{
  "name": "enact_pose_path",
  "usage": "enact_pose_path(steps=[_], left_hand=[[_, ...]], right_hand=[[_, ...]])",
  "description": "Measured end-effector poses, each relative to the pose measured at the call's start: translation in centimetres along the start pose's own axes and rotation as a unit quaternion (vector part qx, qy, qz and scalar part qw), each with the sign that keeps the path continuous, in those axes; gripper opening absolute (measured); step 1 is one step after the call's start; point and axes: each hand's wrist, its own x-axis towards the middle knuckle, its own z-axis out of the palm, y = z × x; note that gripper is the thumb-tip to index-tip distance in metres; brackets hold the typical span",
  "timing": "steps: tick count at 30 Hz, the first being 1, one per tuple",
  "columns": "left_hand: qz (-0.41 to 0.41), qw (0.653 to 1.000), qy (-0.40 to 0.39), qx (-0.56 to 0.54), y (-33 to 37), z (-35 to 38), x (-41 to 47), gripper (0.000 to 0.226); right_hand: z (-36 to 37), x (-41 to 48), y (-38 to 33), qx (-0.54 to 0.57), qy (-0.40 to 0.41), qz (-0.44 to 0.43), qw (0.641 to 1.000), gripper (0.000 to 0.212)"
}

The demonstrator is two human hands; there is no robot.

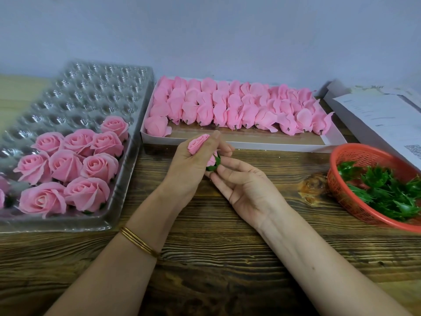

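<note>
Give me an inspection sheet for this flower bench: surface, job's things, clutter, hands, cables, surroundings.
Surface: dark wooden table.
Job's things: pink rose with green cap at its base; clear tray, finished roses in its near cells; white box with rows of bare rose heads; red basket of green leaves.
Clutter: papers at far right.
Hands: left hand grips the rose; right hand pinches the green cap with its fingers.
Cables: nothing seen.
Surroundings: plain pale wall behind.
</note>
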Motion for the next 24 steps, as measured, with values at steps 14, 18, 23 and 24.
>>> enact_pose_path(steps=[14, 18, 23, 24], left_hand=[[-0.066, 0.997, -0.032, -0.025, 0.15, -0.38, 0.03, 0.031], [-0.075, 0.996, -0.043, -0.006, 0.32, -0.38, -0.03, 0.035], [-0.068, 0.997, -0.047, -0.003, 0.34, -0.32, -0.18, 0.042], [-0.066, 0.997, -0.041, -0.005, 0.35, -0.27, -0.23, 0.042]], right_hand=[[-0.4, 0.19, 0.0, 0.001, -0.039, -0.001, 0.999, 0.03], [-0.41, 0.16, 0.21, -0.004, -0.039, -0.033, 0.999, 0.03], [-0.29, 0.23, 0.34, -0.013, -0.036, -0.063, 0.997, 0.029], [-0.26, 0.21, 0.33, -0.009, -0.04, -0.056, 0.998, 0.03]])
